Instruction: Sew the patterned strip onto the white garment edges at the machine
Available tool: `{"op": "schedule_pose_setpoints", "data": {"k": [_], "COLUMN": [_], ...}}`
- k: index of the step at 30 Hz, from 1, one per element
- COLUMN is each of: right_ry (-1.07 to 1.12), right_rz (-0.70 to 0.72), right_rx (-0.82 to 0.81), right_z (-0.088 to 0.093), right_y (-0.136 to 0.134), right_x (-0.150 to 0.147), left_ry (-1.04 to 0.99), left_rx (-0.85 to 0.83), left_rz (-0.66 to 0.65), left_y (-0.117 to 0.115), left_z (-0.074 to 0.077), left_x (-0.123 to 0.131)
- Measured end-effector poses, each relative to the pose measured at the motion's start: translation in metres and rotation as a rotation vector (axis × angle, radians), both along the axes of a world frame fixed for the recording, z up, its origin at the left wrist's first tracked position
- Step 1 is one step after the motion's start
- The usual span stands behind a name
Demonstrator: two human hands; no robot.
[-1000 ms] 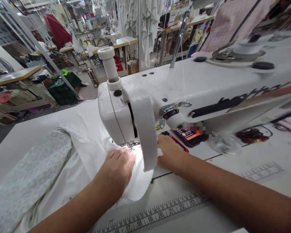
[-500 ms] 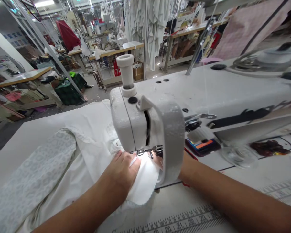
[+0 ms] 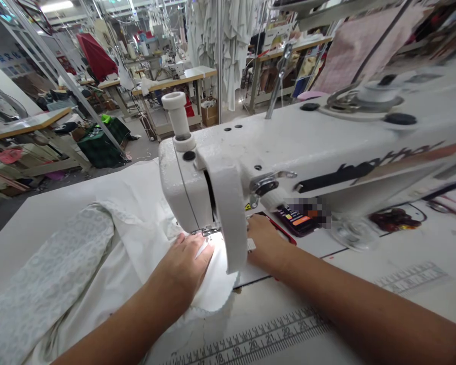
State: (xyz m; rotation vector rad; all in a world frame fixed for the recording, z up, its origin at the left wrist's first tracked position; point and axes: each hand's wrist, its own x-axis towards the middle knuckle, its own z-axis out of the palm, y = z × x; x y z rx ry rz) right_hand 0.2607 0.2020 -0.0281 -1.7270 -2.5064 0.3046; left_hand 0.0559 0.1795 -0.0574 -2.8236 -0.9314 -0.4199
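Observation:
White fabric lies under the needle area of a white sewing machine, with its rounded, zigzag-cut edge towards me. My left hand grips the fabric just left of the presser foot, a fold of it showing between thumb and forefinger. To the right of the machine's curved guard is my right hand, low over the table. The guard hides its fingertips, and a small white label-like piece shows against it. Beside that hand is a red-edged object, partly covered.
Leopard-print fabric spreads over the table on the left. A phone, a clear round dish and a dark brown hair-clip-like item lie beneath the machine arm. A printed ruler runs along the front. Other sewing tables stand behind.
My right hand has drawn back from beside the presser foot to the right of the guard. My left hand stays on the fabric. The view has turned slightly right.

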Motion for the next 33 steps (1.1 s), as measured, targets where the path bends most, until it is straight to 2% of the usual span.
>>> {"op": "schedule_pose_setpoints", "data": {"k": [5,11,14,17,20,23,25,27,29,31,33], "right_ry": [-0.054,0.031,0.064,0.119,0.212,0.529,0.808,0.993,1.07,1.08,1.061], "right_rz": [-0.048,-0.123,-0.144,-0.107,-0.035,0.031,0.119,0.234,0.283,0.225,0.132], "right_rx": [-0.093,-0.057,-0.067,-0.113,-0.171,-0.292,-0.362,-0.394,-0.426,-0.479,-0.509], "right_z": [0.002,0.0,0.003,0.005,0.006,0.01,0.015,0.019,0.018,0.012,0.003], "right_y": [-0.001,-0.005,-0.014,-0.035,-0.066,-0.096,-0.111,-0.123,-0.131,-0.135,-0.135], "right_x": [-0.003,-0.005,-0.004,-0.003,-0.007,-0.019,-0.029,-0.036,-0.037,-0.032,-0.027], "left_ry": [0.006,-0.014,-0.014,-0.023,-0.067,-0.164,-0.277,-0.435,-0.695,-1.069,-1.448], "left_rx": [-0.01,-0.103,-0.108,-0.113,-0.199,-0.251,-0.254,-0.376,-0.659,-0.96,-1.153], "left_rz": [-0.008,0.003,0.021,0.02,0.042,0.176,0.274,0.315,0.398,0.608,0.817], "left_y": [0.002,0.003,-0.004,-0.027,-0.066,-0.102,-0.114,-0.116,-0.113,-0.109,-0.106], "left_z": [0.002,0.007,0.01,0.016,0.02,0.015,0.01,0.007,0.008,0.014,0.02], "left_x": [-0.001,0.0,-0.004,-0.014,-0.022,-0.021,-0.02,-0.022,-0.029,-0.039,-0.047]}}
